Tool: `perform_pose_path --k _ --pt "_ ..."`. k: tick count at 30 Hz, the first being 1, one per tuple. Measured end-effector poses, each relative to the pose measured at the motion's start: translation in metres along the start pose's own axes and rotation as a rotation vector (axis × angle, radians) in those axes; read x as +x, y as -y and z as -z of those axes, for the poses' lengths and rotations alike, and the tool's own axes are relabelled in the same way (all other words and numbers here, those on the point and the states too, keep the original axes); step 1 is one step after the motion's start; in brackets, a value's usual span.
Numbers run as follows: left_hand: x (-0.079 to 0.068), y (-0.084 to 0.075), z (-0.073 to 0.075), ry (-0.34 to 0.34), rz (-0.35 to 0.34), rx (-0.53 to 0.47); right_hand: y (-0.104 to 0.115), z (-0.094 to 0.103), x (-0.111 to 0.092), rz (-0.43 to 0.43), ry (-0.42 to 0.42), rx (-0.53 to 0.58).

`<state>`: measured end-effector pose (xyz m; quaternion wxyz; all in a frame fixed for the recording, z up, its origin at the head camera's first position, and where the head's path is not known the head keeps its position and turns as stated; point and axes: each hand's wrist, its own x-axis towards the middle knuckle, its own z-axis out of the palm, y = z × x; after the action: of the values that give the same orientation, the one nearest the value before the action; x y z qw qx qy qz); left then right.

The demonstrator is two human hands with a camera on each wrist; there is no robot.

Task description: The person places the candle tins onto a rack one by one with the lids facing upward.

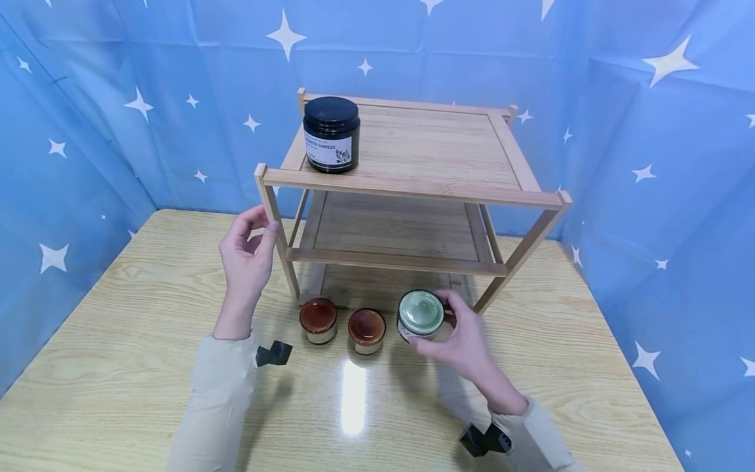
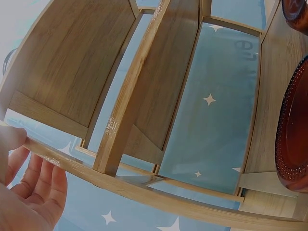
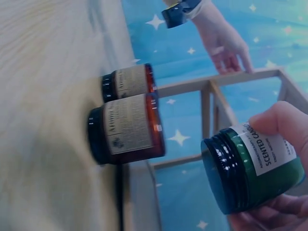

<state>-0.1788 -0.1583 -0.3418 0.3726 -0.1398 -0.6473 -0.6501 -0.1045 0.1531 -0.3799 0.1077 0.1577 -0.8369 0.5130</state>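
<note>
In the head view, the right hand is closed around the green jar, thumb on the near side and fingers on the far side, just in front of the lowest tier of the wooden shelf. The left amber jar and the right amber jar stand near each other along that front edge, with a gap between the second one and the green jar. The left hand is at the front left post, its grip narrow. Wide strips of table run out on both sides of the frame, and on the top tier the board stretches rightward from a black jar at the left end. The left wrist view shows what the head view only suggests: thumb and fingers lie on opposite sides of the post, pinching it. It also shows the spaces between tiers side-on, and the beaded rim on an amber base. The right wrist view, partly blurred, shows the jars upside down, dark lids lowest; the green one is tilted in that frame, off the tabletop, its "SCENTED CANDLES" label readable beside the thumb.
</note>
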Motion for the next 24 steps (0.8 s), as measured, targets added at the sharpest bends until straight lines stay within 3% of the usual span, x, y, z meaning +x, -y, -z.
perform_pose_path --k 24 --pt "0.0 0.0 0.0 -0.006 0.015 0.005 0.042 0.021 0.022 0.097 -0.071 0.003"
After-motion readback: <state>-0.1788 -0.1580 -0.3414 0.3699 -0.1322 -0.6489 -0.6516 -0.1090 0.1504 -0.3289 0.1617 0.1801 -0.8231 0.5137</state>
